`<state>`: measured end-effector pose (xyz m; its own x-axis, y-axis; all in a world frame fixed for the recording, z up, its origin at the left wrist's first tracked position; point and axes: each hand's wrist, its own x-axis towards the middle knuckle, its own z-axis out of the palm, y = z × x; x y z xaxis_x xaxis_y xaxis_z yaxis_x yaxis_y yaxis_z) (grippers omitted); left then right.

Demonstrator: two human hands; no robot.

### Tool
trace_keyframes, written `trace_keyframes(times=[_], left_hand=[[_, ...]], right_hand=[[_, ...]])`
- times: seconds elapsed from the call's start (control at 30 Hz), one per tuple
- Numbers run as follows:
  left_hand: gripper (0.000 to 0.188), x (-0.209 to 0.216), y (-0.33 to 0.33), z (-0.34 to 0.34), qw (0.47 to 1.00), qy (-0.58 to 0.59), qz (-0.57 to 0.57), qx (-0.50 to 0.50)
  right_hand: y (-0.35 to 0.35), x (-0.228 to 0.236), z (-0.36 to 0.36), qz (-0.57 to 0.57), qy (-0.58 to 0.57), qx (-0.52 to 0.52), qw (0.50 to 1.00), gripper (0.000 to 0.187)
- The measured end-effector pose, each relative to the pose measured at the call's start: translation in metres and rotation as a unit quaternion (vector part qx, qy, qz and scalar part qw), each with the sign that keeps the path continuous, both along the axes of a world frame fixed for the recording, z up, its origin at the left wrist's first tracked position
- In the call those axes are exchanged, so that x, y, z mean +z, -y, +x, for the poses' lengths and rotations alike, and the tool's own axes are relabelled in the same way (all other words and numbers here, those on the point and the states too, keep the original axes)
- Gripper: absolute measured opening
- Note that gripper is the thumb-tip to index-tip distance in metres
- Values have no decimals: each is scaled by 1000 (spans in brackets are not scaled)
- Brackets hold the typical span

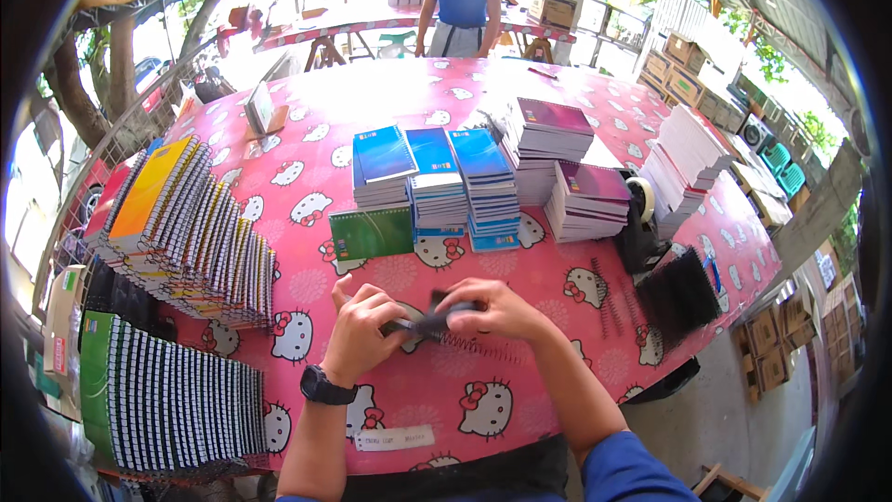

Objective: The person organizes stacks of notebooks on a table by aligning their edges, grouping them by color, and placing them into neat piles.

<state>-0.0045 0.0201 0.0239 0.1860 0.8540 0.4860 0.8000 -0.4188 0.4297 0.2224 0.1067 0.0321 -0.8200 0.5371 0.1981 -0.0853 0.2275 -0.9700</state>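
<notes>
Near the table's front edge, my left hand (370, 327), with a black watch (327, 385) at the wrist, is closed around a dark, blurred tool (429, 324). My right hand (491, 307) is closed on the tool's other side, fingers bent over its black part. Its exact kind cannot be made out. Below my right hand a dark spiral binding coil (478, 348) stretches over the pink tablecloth. Just beyond my hands lies a green notebook (372, 234), in front of stacks of blue notebooks (386, 153).
Spiral-bound notebooks stand in rows at left, yellow-covered (153, 195) and green-covered (98, 390). To the right are maroon notebooks (595, 181), a tape dispenser (641, 223), white paper stacks (686, 167) and black coils (678, 297). A paper strip (395, 438) lies in front. A person (462, 5) stands across the table.
</notes>
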Motion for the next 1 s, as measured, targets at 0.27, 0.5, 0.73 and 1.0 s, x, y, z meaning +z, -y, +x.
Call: trace_keyframes(times=[0.27, 0.5, 0.73, 1.0], left_hand=[[50, 1, -2, 4, 999, 19, 26, 25], [68, -45, -18, -24, 838, 507, -183, -88], [38, -50, -21, -14, 824, 500, -237, -121], [36, -45, -15, -12, 800, 517, -269, -143]], right_hand=[[-4, -10, -1, 64, 219, -133, 965, 40], [0, -11, -2, 16, 66, -79, 995, 36], [4, 0, -2, -68, 9, -41, 997, 35], [2, -10, -9, -32, 47, -85, 995, 38]])
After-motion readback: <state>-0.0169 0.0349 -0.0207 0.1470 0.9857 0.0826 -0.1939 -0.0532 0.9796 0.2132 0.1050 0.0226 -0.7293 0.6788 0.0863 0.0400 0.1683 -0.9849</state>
